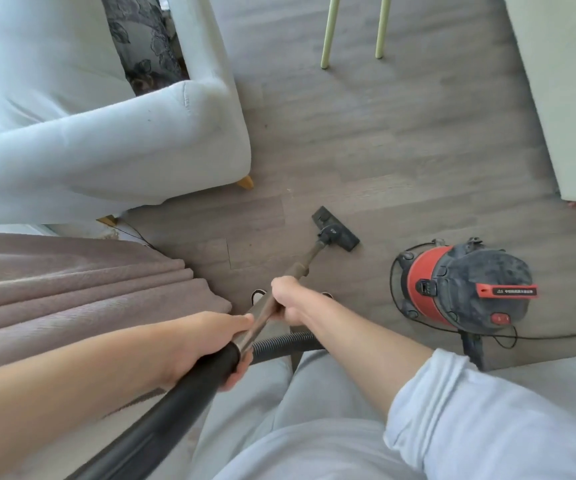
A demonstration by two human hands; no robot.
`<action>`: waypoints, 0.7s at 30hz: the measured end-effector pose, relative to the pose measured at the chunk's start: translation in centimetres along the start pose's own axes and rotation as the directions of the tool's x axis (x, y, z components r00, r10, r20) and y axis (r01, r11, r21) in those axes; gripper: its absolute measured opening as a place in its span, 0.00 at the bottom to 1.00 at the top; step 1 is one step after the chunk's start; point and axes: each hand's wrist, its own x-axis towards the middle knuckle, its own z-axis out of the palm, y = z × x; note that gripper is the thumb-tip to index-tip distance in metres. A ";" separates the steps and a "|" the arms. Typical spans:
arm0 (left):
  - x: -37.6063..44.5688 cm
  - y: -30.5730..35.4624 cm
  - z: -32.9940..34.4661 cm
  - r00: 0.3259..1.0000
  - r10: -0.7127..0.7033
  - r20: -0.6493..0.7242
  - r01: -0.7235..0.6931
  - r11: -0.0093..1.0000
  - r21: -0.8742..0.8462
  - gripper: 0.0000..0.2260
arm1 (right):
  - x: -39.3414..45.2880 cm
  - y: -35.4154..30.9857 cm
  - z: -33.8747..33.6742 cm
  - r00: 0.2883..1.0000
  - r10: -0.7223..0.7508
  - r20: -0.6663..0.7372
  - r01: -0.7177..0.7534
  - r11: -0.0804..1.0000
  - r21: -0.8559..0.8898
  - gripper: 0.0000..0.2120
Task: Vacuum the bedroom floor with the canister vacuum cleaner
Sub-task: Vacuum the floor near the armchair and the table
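A red and black canister vacuum (466, 289) stands on the grey wood floor (400, 140) at the right. Its metal wand (305, 263) runs from my hands down to the black floor head (336, 228), which lies flat on the floor ahead of my feet. My right hand (286, 299) is closed around the wand higher up the tube. My left hand (210, 348) grips the black handle end where the ribbed hose (286, 344) joins. The hose passes behind my right forearm.
A pale armchair (106, 133) with wooden feet fills the upper left. A mauve bedspread (72, 289) hangs at the left. Two pale green chair legs (328, 32) stand at the top. A cream furniture edge (573, 116) borders the right. The black power cord (556, 336) trails right.
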 end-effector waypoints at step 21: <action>7.8 8.6 2.5 0.970 0.214 0.115 -0.159 0.917 -0.366 0.20 | 5.4 -13.5 0.4 0.951 -0.257 -0.170 0.174 0.903 -0.393 0.18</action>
